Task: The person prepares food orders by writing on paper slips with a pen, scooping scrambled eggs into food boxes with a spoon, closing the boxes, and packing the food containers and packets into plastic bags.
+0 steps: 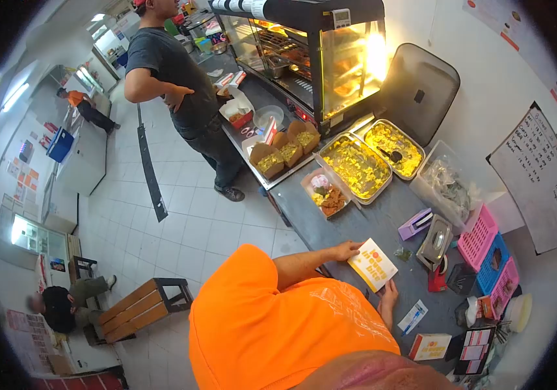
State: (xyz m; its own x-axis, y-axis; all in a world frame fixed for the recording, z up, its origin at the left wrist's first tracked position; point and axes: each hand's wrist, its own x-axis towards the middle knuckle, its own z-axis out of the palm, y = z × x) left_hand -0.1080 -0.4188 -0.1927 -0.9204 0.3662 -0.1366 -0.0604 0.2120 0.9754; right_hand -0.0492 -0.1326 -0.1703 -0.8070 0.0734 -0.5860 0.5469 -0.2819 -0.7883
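Evidently holding box (373, 265) between half-curled left hand (346, 251) and half-curled right hand (389, 298); could dent it by squeezing unevenly

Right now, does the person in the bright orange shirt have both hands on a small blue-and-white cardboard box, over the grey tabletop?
Not quite: the colour is wrong. The head view shows a small white-and-yellow cardboard box. The rest is right: the left hand and right hand are both on it, over the grey tabletop.
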